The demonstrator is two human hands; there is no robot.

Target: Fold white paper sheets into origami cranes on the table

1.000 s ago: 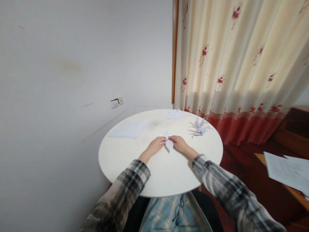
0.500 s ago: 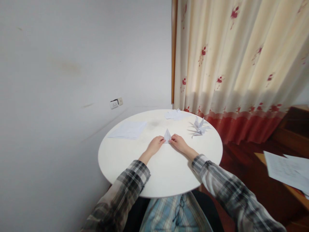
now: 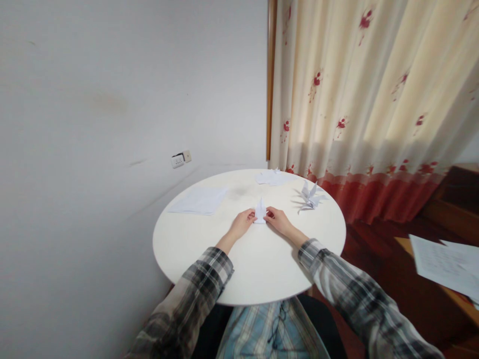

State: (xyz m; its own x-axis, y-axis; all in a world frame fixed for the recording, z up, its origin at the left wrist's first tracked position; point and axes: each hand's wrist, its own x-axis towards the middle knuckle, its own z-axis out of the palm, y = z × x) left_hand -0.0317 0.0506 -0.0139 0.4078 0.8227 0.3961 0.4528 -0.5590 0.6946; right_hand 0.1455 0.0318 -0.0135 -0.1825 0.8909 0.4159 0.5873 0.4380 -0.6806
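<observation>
A small piece of folded white paper [image 3: 261, 213] with a pointed top is between my hands, near the middle of the round table. My left hand [image 3: 244, 222] pinches its left edge between thumb and fingers. On the other side, my right hand [image 3: 277, 219] has its fingertips closed on the right edge. The finer folds are too small to make out. Several folded paper cranes [image 3: 310, 197] sit in a cluster to the right, beyond my right hand.
The round white table [image 3: 254, 279] stands close to the wall. A stack of white sheets [image 3: 198, 200] lies at its left, and loose paper pieces [image 3: 270, 177] lie at the far edge. Written sheets [image 3: 441, 259] rest on a wooden surface at right. A floral curtain [image 3: 337, 99] hangs behind.
The folded paper's outline has changed from a plain triangle to a narrower point above a wider base. Both hands have stayed on its edges, shifting only slightly.
</observation>
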